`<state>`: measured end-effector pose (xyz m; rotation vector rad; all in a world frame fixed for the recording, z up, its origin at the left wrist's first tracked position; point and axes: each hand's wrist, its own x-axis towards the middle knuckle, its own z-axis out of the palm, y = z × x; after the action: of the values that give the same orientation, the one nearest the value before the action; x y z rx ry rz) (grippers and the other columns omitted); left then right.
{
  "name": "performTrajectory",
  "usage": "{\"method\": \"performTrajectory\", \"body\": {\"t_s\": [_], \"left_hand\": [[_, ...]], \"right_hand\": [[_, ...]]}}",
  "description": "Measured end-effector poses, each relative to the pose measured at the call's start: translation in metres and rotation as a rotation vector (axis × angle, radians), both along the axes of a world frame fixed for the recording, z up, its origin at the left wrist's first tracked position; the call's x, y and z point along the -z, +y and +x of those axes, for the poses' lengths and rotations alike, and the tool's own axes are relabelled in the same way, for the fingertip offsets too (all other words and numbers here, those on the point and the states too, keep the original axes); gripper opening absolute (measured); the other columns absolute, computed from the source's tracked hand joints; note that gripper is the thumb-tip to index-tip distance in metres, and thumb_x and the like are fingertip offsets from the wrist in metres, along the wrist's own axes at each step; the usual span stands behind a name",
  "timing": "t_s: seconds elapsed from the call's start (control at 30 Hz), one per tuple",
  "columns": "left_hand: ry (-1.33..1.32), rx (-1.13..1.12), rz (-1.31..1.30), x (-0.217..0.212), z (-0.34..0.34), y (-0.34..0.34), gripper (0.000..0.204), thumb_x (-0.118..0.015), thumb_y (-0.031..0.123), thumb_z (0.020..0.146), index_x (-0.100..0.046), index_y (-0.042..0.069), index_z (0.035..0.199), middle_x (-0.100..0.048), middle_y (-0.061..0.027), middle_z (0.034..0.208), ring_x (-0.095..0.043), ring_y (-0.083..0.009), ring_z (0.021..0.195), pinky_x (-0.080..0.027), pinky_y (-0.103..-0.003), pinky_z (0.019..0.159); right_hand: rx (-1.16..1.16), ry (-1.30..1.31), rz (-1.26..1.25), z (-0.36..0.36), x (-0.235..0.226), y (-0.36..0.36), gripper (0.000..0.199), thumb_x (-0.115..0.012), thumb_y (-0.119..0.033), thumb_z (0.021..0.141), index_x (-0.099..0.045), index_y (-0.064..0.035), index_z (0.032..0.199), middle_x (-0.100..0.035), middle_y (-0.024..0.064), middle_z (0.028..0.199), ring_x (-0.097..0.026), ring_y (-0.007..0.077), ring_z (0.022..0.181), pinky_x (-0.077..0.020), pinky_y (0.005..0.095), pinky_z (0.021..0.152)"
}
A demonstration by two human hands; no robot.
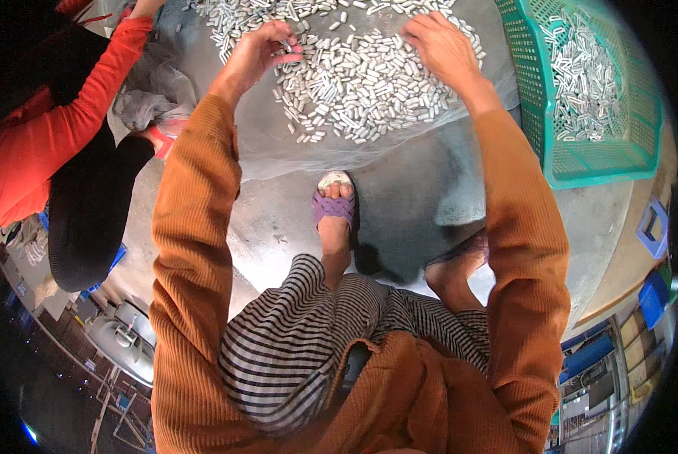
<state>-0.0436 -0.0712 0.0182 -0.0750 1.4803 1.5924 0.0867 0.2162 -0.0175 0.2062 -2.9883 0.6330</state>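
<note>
A broad pile of small silver-grey oblong metal pieces (369, 83) lies spread over a translucent sheet (271, 155) on the floor. At the pile's left side, my left hand (259, 49) is raised just above it, fingers curled and closed on a small silver metal piece (284, 48). My right hand (441, 49) reaches over the pile's right side. Its fingers are bent together with the tips down at the pieces; what they pinch, if anything, is hidden.
A green plastic basket (536, 98) at the right holds more silver pieces (585, 83). To the left sits another person in a red sleeve (89, 98). My sandalled foot (334, 200) rests near the sheet's edge. A fan (123, 340) stands at lower left.
</note>
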Motion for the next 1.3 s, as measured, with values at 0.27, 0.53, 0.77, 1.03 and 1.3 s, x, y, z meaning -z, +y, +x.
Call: {"method": "performTrajectory", "body": {"t_s": [0.27,0.53,0.77,1.03,1.3], "left_hand": [[1.348,0.559,-0.542,0.064,-0.015,0.123,0.04,-0.052,0.027,0.085,-0.054,0.01,0.121,-0.064,-0.0203,0.08,-0.061,-0.0377,0.072,-0.049,-0.047,0.067],[1.353,0.616,-0.656,0.014,0.049,0.092,0.026,-0.058,0.04,0.085,-0.069,0.021,0.099,-0.065,-0.0148,0.071,-0.064,-0.0326,0.068,-0.05,-0.042,0.058],[1.262,0.906,-0.307,0.002,0.147,0.13,0.029,-0.063,0.04,0.08,-0.063,0.011,0.082,-0.061,-0.0144,0.062,-0.062,-0.0339,0.061,-0.049,-0.042,0.055],[1.122,0.73,-0.177,-0.031,0.153,0.133,0.017,-0.06,0.022,0.077,-0.055,0.009,0.087,-0.06,-0.0127,0.061,-0.06,-0.0334,0.056,-0.046,-0.044,0.053],[1.063,0.641,-0.093,-0.054,0.159,0.121,0.013,-0.06,0.019,0.078,-0.053,0.01,0.085,-0.056,-0.0096,0.055,-0.058,-0.0314,0.051,-0.045,-0.04,0.049]], "right_hand": [[0.056,0.128,-0.029,0.046,-0.032,-0.013,0.008,-0.062,-0.015,0.078,-0.065,-0.0114,0.085,-0.062,-0.0015,0.094,-0.051,0.0201,0.105,-0.0384,0.0379,0.09],[0.563,-0.023,-0.753,0.085,-0.066,0.007,0.014,-0.06,-0.009,0.083,-0.066,-0.0048,0.095,-0.061,0.0027,0.078,-0.061,0.013,0.07,-0.0486,0.0247,0.066],[0.94,-0.102,-1.23,0.145,-0.054,0.027,0.016,-0.056,-0.01,0.084,-0.068,-0.0044,0.092,-0.055,-0.0036,0.073,-0.049,0.0055,0.065,-0.0453,0.019,0.065],[0.643,-0.342,-0.47,0.157,-0.017,-0.017,0.018,-0.06,-0.017,0.079,-0.069,-0.0106,0.094,-0.067,0.0148,0.083,-0.064,0.0298,0.074,-0.0482,0.0396,0.064],[0.597,-0.109,-0.592,0.132,-0.011,-0.055,0.028,-0.063,-0.019,0.076,-0.067,-0.0118,0.103,-0.068,0.0139,0.087,-0.065,0.0306,0.078,-0.0495,0.038,0.067]]}}
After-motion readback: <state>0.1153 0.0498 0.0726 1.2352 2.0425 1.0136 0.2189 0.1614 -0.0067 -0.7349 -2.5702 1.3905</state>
